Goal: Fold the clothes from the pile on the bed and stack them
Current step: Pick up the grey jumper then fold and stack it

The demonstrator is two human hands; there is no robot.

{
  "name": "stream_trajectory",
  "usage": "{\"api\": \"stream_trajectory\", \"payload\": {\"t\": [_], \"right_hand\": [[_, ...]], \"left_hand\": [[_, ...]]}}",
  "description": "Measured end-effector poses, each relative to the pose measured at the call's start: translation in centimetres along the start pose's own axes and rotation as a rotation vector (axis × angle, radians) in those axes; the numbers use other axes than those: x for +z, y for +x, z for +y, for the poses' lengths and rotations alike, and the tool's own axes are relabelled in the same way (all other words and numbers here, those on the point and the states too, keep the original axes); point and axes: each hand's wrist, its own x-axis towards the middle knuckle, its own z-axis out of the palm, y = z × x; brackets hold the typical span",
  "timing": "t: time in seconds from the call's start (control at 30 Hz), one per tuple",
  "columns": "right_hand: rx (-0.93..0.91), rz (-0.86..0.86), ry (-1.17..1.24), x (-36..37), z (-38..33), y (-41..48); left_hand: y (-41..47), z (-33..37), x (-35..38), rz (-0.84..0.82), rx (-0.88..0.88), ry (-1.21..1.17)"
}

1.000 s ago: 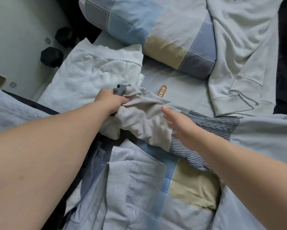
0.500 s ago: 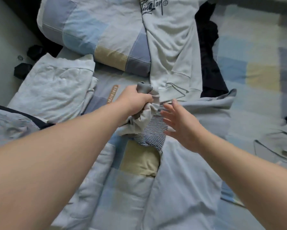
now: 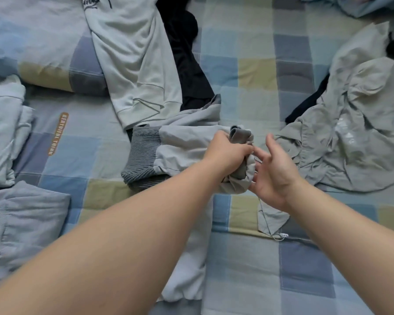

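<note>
Left hand (image 3: pixel 227 153) clutches a bunched end of the grey garment (image 3: pixel 184 142) in the middle of the bed; right hand (image 3: pixel 275 176) is spread beside it.

The left fingers are curled tight round a wad of the cloth, a darker grey fold poking up above the knuckles, while the rest of the garment trails left across the checked bedsheet (image 3: pixel 259 71) to a dark ribbed band (image 3: pixel 141 155). The right hand holds nothing: its fingers are straight and apart, palm turned toward the wad and just against it. A pale printed sweatshirt (image 3: pixel 134 64) lies beyond the garment, over a black garment (image 3: pixel 189 64) and a checked pillow (image 3: pixel 43 53). A crumpled heap of cloth (image 3: pixel 355 133) sits to the right, and folded pale clothes (image 3: pixel 2 133) lie at the far left.
</note>
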Motion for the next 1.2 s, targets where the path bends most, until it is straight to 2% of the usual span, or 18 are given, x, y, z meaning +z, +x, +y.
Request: {"api": "stream_trajectory", "payload": {"t": [0.17, 0.33, 0.43, 0.53, 0.57, 0.63, 0.7, 0.77, 0.83, 1.07, 1.2], "right_hand": [[-0.023, 0.055, -0.01, -2.2, 1.1, 2.0], [-0.047, 0.038, -0.239, 1.6, 2.9, 4.6], [-0.257, 0.062, -0.553, 4.5, 4.2, 6.9], [-0.395, 0.076, -1.147, 6.2, 6.3, 10.0], [-0.412, 0.089, -1.331, 6.7, 7.1, 11.1], [-0.44, 0.103, -1.549, 7.6, 8.7, 13.1], [-0.456, 0.135, -1.66, 7.9, 10.5, 15.5], [-0.438, 0.179, -1.755, 7.2, 12.1, 18.2], [-0.422, 0.199, -1.818, 6.1, 13.8, 20.7], [-0.72, 0.369, -1.799, 3.9, 17.9, 25.6], [-0.812, 0.401, -1.773, 3.7, 18.0, 26.1]], "left_hand": [[0.9, -1.0, 1.0, -0.072, -0.005, -0.069], [3.1, -4.0, -5.3, 0.155, -0.067, -0.027], [4.8, -6.1, -11.1, 0.285, -0.109, 0.203], [6.3, -8.3, -15.8, 0.429, -0.142, 0.583], [6.7, -9.1, -16.6, 0.501, -0.09, 0.706], [7.4, -10.7, -17.1, 0.546, 0.159, 0.871], [8.3, -12.7, -16.5, 0.371, 0.392, 1.03], [10.0, -15.4, -15.8, 0.174, 0.423, 1.199], [12.1, -18.3, -15.6, 0.121, 0.339, 1.269], [16.3, -23.3, -15.2, 0.336, 0.526, 1.264], [16.9, -23.7, -15.2, 0.373, 0.566, 1.278]]}}
